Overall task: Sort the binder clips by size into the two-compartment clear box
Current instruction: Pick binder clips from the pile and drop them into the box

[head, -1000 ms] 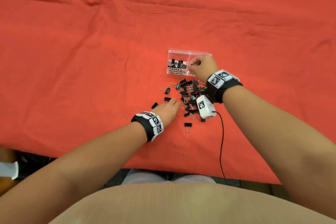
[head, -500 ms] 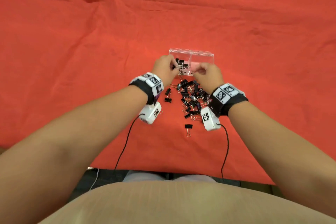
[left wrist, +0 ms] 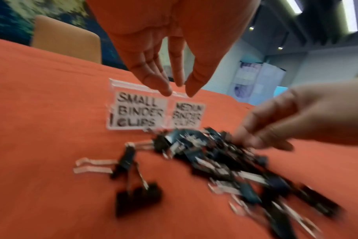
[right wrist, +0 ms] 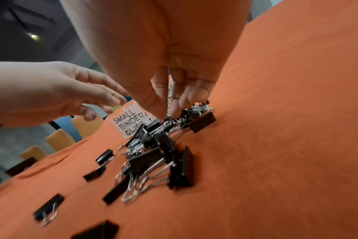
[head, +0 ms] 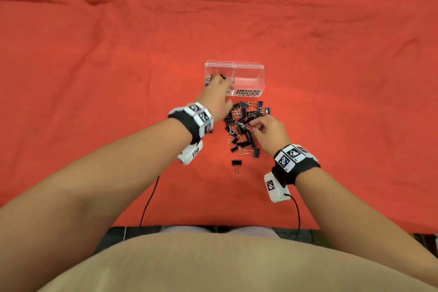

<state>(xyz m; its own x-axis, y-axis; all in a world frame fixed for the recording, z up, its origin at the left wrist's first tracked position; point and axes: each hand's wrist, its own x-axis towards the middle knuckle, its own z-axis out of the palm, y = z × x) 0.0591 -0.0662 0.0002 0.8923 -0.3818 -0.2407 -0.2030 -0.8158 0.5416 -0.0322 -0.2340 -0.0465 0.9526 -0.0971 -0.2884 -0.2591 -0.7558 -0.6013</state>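
The clear two-compartment box (head: 248,71) stands on the red cloth, labelled SMALL (left wrist: 137,111) on the left and MEDIUM (head: 247,93) on the right. Several small clips (head: 209,78) lie in the small compartment; I see nothing in the medium one. My left hand (head: 221,83) hovers over the small compartment, and in the left wrist view its straight fingers (left wrist: 165,92) point down and hold nothing. A pile of black binder clips (head: 241,125) lies just in front of the box. My right hand (head: 253,124) is down on the pile, thumb and fingers (right wrist: 186,103) pinching a clip there.
One clip (head: 236,163) lies alone nearer me than the pile, and two small ones (right wrist: 104,156) sit to the pile's left. The table's front edge (head: 213,225) is close to my body. Wrist camera cables (head: 149,199) trail over it. Orange chairs (left wrist: 67,38) stand beyond the table.
My left hand went from the pile's near left side up to the box's small compartment. My right hand drew back from the box down onto the pile.
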